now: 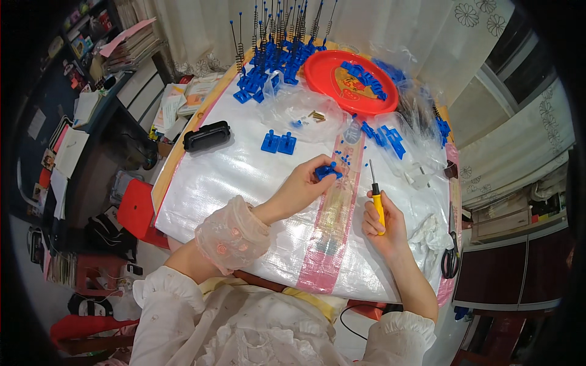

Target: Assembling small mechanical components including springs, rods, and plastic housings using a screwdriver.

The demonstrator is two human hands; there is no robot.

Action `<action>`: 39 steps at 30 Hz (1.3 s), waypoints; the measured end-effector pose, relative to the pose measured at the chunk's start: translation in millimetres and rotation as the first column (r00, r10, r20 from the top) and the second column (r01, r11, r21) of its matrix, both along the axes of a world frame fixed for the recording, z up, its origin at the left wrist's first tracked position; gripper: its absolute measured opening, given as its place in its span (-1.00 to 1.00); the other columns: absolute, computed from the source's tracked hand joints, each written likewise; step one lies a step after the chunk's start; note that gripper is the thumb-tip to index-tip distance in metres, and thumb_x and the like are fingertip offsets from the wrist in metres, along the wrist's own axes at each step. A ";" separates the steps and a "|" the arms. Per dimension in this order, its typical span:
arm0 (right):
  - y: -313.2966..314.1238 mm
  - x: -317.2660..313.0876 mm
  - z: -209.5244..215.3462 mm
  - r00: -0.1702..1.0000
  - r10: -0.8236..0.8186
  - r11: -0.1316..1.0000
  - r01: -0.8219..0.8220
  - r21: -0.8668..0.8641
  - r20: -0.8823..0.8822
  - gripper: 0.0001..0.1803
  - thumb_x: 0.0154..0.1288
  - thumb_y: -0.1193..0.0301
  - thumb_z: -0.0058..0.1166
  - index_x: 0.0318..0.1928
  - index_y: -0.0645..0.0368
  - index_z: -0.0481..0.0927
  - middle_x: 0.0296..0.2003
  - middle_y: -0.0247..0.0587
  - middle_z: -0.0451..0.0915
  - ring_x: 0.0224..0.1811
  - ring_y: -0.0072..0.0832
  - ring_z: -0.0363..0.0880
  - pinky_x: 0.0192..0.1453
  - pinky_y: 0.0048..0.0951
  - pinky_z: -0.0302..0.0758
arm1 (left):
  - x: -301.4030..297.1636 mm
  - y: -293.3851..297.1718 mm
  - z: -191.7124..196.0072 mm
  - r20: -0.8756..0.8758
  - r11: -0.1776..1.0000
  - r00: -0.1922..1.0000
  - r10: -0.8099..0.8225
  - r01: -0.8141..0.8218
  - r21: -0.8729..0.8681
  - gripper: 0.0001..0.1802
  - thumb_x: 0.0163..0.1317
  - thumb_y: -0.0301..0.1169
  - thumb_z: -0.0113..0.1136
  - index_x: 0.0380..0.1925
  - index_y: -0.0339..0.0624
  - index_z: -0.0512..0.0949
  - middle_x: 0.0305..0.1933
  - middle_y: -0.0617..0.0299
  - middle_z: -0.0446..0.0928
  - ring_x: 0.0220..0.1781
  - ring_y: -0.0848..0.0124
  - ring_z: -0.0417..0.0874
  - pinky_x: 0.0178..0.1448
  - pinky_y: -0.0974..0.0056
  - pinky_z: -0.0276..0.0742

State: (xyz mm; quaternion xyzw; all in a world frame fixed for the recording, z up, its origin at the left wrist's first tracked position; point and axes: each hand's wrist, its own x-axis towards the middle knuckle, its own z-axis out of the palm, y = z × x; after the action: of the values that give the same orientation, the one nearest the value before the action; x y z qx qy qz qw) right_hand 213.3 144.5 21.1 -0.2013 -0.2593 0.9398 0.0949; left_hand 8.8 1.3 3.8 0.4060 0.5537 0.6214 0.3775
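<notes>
A small blue plastic part [328,171] is pinched in the fingers of my left hand [304,183], just above the middle of the covered table. My right hand [384,224] is wrapped round the yellow and black handle of a screwdriver [378,210], whose thin shaft points up and away from me. Between and beyond the hands lie several tiny blue pieces [344,160] on the sheet. Two square blue plates with raised middles [279,143] stand side by side, left of and beyond my left hand.
A red round tray [315,73] with blue parts sits at the back, beside many blue pieces with upright black springs [278,52]. A clear bag with brass-coloured pins [317,116] lies before it. A black case [207,136] is at left; scissors [450,259] lie at the right edge.
</notes>
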 end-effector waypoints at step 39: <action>1.4 -1.1 -3.4 1.000 0.003 0.999 -0.002 0.034 -0.020 -0.64 0.60 0.20 -0.25 0.04 0.21 0.48 -0.59 -0.36 0.32 -0.74 -0.67 0.08 -0.60 -0.57 0.09 | 10.1 -8.4 19.4 -0.603 0.937 0.720 0.343 -0.218 0.273 -0.29 0.12 -0.54 0.38 0.25 -0.14 0.25 -0.20 0.04 0.68 -0.21 0.18 0.74 -0.08 0.24 0.65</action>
State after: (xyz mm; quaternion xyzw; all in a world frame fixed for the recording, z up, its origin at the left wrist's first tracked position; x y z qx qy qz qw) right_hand 212.2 145.9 17.7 -0.1902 -0.2744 0.9373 0.0998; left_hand 18.8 -7.1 23.2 0.5372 0.6449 0.5429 0.0275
